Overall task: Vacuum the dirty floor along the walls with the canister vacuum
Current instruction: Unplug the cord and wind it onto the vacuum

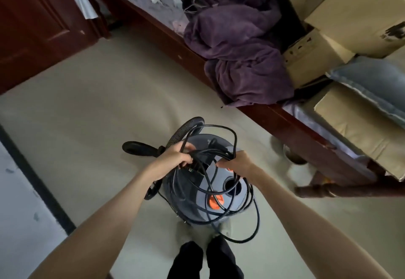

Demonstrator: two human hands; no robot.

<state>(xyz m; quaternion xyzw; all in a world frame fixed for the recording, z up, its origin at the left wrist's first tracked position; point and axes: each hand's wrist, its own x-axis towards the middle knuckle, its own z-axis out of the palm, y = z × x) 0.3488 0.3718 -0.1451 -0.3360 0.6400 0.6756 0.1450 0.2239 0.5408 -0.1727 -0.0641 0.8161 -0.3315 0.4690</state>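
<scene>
The left hand [175, 158] has its fingers curled round a bundle of black power cord [235, 145], and the right hand [237, 163] pinches another strand of it, likely to free the loops so the machine can be plugged in. Both hands work just above the grey canister vacuum [217, 204], which stands on the pale floor [98, 112] before the person's feet. Its ribbed hose [186, 129] arcs behind the canister. Right of the vacuum, a wooden bed frame [285, 116] carries a purple blanket [238, 59] and cardboard boxes [350, 13], crowding that side.
</scene>
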